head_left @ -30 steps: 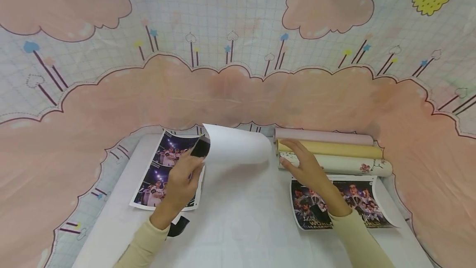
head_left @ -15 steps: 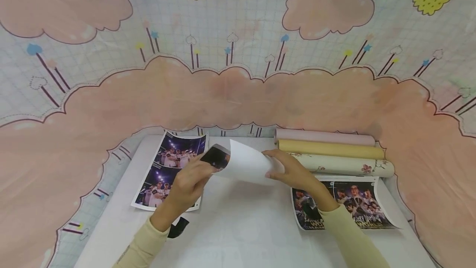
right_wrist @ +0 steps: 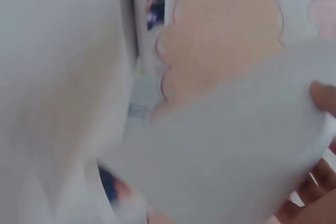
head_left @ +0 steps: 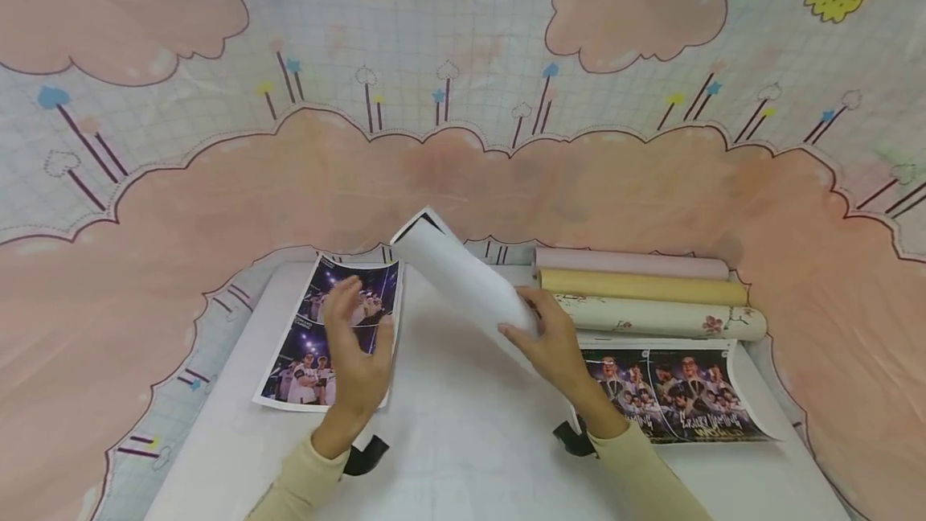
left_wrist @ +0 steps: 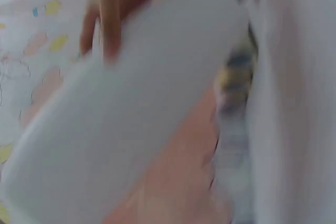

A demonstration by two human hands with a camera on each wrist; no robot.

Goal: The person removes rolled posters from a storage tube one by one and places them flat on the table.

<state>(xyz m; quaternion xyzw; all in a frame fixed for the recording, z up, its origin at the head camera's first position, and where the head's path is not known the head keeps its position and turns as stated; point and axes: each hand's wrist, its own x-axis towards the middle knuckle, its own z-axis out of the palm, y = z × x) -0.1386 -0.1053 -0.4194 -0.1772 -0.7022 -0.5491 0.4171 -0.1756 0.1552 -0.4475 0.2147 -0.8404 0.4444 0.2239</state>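
A loosely curled sheet of white paper (head_left: 470,280) slants in the air above the table, its dark printed face showing only at the far end. My right hand (head_left: 553,344) grips its near end, thumb on one side and fingers on the other. In the right wrist view the sheet's blank back (right_wrist: 226,150) lies between thumb and fingers. My left hand (head_left: 359,356) is off the sheet, fingers apart and holding nothing, above the printed poster sheet (head_left: 292,376) at the left. The left wrist view is blurred and shows the curled paper (left_wrist: 121,103) with a hand at its upper edge.
Pink (head_left: 629,264), yellow (head_left: 651,287) and floral (head_left: 665,318) paper rolls lie side by side at the back right. Before them is a dark group poster sheet (head_left: 694,396) with a curled right edge. The white table (head_left: 463,441) meets a patterned cloth backdrop (head_left: 463,175).
The left hand has let go of the sheet and drawn back left. The right hand has taken hold of its near end, and the sheet has tilted up, far end to the upper left.
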